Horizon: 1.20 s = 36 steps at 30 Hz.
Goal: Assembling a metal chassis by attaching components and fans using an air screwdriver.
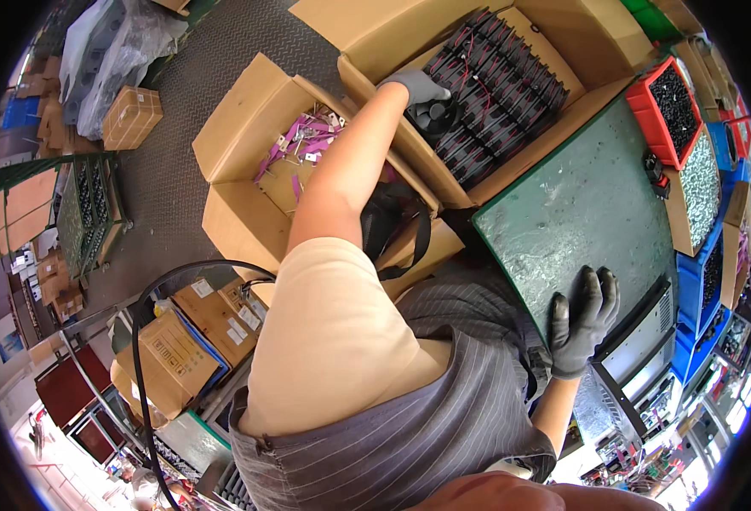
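My left hand [416, 87], in a grey glove, reaches into a large cardboard box [445, 180] and grips a round black fan [434, 117] by its edge. Beneath and beside the fan, rows of black fans [512, 89] with thin red wires fill the box. My right hand [586, 322], in a dark, worn glove, lies on the green worktable [576, 204] near its edge, fingers extended and nothing in them. Part of the fan is covered by the left hand's fingers.
Left of the fan box stands an open carton [243, 213] with purple-and-white pieces. Along the table's right side are a red bin [667, 111] of black parts, a carton of silvery screws [700, 187] and blue bins [690, 294]. A black cable [140, 358] curves at lower left.
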### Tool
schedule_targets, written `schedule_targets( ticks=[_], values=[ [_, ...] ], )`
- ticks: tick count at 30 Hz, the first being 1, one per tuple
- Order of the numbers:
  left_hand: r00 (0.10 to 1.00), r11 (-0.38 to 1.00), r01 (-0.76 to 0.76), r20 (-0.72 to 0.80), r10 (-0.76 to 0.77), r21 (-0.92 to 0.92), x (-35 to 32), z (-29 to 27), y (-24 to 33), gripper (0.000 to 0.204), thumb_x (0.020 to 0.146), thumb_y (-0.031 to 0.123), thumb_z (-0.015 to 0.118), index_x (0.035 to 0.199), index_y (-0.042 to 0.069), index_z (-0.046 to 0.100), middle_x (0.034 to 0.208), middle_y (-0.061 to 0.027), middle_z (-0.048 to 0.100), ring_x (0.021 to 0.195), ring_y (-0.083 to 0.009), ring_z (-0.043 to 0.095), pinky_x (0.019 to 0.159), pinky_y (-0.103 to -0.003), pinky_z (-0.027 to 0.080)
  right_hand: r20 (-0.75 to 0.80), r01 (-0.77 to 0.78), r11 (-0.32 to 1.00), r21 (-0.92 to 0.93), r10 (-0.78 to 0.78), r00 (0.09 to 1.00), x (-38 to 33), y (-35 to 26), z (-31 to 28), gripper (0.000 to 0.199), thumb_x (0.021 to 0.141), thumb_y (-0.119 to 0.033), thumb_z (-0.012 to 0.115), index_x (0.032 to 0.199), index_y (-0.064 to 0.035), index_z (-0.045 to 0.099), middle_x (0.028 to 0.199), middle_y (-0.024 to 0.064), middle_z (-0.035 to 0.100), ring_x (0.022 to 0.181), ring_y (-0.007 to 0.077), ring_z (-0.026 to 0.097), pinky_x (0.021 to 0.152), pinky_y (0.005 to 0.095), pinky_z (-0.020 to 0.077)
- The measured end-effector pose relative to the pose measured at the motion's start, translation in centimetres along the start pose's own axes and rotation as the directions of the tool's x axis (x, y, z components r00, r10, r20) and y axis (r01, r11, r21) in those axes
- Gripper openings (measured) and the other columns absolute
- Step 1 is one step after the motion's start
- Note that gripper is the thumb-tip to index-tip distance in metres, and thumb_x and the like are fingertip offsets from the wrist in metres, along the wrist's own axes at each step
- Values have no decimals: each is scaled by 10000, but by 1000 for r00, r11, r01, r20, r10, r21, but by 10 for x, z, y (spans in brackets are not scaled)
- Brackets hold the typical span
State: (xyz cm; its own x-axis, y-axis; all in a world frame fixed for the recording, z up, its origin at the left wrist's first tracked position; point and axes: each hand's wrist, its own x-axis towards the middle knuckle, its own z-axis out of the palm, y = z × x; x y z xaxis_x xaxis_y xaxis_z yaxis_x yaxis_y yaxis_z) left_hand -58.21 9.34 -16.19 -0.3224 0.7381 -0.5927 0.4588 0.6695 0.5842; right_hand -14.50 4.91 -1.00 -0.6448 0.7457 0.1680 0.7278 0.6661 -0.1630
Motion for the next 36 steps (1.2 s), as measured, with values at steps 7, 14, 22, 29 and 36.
schedule_targets(
  ticks=[7, 14, 22, 29, 36],
  values=[
    [992, 971, 110, -86, -93, 214, 16, 7, -6, 629, 761, 564, 623, 1053, 8, 656, 1005, -154, 666, 875, -268, 647, 775, -352, 493, 5, -13, 1000, 7, 13, 1000, 0, 0, -2, 561, 831, -465, 569, 1234, -77, 527, 1289, 201, 451, 1228, 405, 369, 1034, 492, 267],
    [963, 907, -20, -236, 131, 421, -39, 3, 29, 555, 759, 570, 626, 986, 67, 683, 913, -152, 675, 863, -286, 650, 787, -373, 485, -16, -34, 999, 27, 34, 999, -2, -1, -11, 539, 822, -432, 593, 1239, -99, 522, 1283, 204, 451, 1222, 410, 373, 1032, 493, 269],
    [744, 831, -554, -478, 467, -50, -155, -47, 120, 435, 754, 460, 729, 921, 60, 692, 681, -26, 648, 651, -128, 636, 630, -281, 509, -63, -14, 998, 63, 18, 998, -12, 8, -16, 496, 817, -365, 611, 1220, -86, 533, 1268, 208, 464, 1217, 406, 391, 1022, 491, 291],
    [308, 184, -797, -126, 943, -576, -212, 28, 290, 368, 856, 340, 659, 1053, 30, 638, 966, 5, 638, 893, -88, 571, 820, -236, 458, -78, -37, 620, 783, 158, 984, -69, 37, -33, 413, 814, -259, 616, 1099, 36, 563, 1163, 196, 546, 1128, 324, 502, 987, 362, 354],
    [227, 426, -196, 382, 896, -883, -222, 249, 394, 419, 829, 458, 649, 1007, 80, 624, 920, -40, 632, 782, -114, 625, 591, -248, 540, 119, -224, 294, 929, 335, 934, -197, 71, -62, 439, 825, -305, 621, 1101, 32, 571, 1045, 132, 591, 984, 222, 548, 895, 330, 402]
  ],
)
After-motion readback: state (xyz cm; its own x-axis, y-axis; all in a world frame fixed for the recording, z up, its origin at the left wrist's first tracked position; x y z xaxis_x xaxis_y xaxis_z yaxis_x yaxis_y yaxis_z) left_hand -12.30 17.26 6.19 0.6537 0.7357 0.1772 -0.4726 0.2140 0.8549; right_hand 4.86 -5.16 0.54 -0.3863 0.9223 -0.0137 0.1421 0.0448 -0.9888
